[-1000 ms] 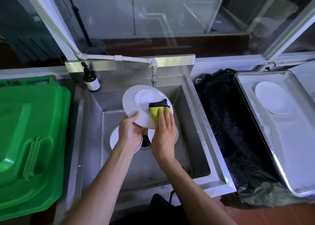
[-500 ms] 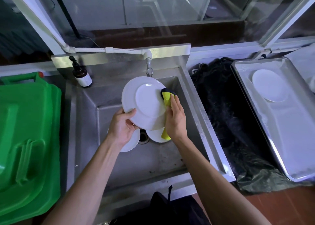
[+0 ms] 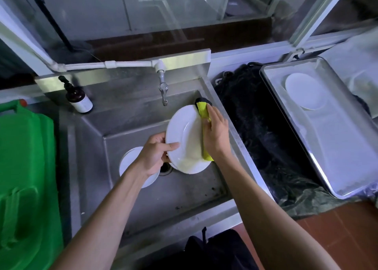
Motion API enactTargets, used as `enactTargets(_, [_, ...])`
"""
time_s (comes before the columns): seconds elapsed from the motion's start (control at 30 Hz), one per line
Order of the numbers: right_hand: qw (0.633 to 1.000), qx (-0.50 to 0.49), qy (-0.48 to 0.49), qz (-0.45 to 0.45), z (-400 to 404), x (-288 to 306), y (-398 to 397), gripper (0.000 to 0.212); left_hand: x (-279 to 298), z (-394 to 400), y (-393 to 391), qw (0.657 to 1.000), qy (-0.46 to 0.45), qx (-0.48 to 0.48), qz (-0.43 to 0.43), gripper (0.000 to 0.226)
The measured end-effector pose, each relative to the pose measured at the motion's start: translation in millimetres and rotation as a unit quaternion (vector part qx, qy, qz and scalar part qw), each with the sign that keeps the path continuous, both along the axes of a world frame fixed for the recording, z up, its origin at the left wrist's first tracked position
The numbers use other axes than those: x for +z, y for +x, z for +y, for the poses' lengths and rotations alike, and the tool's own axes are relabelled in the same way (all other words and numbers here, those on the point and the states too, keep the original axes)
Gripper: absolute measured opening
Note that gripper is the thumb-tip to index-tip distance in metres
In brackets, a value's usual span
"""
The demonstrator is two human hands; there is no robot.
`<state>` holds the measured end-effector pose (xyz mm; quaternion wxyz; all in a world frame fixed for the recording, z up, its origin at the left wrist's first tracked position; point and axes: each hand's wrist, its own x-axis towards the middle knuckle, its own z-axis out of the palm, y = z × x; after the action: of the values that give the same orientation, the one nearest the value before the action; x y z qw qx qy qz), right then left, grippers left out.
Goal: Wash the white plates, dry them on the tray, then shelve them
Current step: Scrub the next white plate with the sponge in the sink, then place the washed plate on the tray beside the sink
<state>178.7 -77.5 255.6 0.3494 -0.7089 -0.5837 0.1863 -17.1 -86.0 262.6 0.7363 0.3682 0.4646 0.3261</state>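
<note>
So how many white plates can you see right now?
4, maybe more hidden. One held plate between the hands over the sink; one on the sink floor under the left forearm; a sliver beneath the held plate; one on the tray.

Legible text: none. The one label-bearing item, a brown pump bottle (image 3: pixel 78 98) standing on the sink (image 3: pixel 131 114) ledge left of the tap (image 3: pixel 163 87), has a white label too small and blurred to read.
</note>
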Motion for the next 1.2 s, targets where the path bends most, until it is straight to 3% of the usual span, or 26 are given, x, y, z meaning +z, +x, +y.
enactTargets(0.3, [0.997, 0.015, 0.067, -0.030, -10.7, 11.4, 35.9, 0.048, 21.9, 12.8, 70.8, 0.992, 0.067, -0.040, 0.100, 0.021])
enactTargets(0.43, [0.996, 0.007, 0.089, -0.025, -11.3, 21.8, 81.7, 0.048, 29.5, 28.2, 121.4, 0.966, 0.136, -0.057, 0.210, 0.015])
enactTargets(0.53, [0.996, -0.009, 0.092, -0.012, -16.3, 28.0, 124.0, 0.049, 37.8, 42.0, 162.5, 0.913, 0.215, -0.100, 0.332, 0.014])
enactTargets(0.67, [0.995, -0.051, 0.084, -0.011, -22.8, 34.2, 186.8, 0.048, 58.8, 52.7, 220.4, 0.812, 0.325, -0.152, 0.460, 0.006])
enactTargets(0.77, [0.994, -0.083, 0.074, -0.008, -26.6, 36.4, 234.3, 0.049, 67.2, 59.5, 265.1, 0.740, 0.382, -0.184, 0.522, 0.019])
enactTargets(0.9, [0.989, -0.124, 0.077, -0.013, -25.3, 24.8, 295.3, 0.048, 70.8, 68.0, 324.4, 0.674, 0.433, -0.213, 0.560, 0.048])
enactTargets(1.2, [0.983, -0.164, 0.081, -0.002, -39.3, 8.0, 399.7, 0.054, 49.6, 91.0, 432.4, 0.566, 0.536, -0.265, 0.567, 0.072])
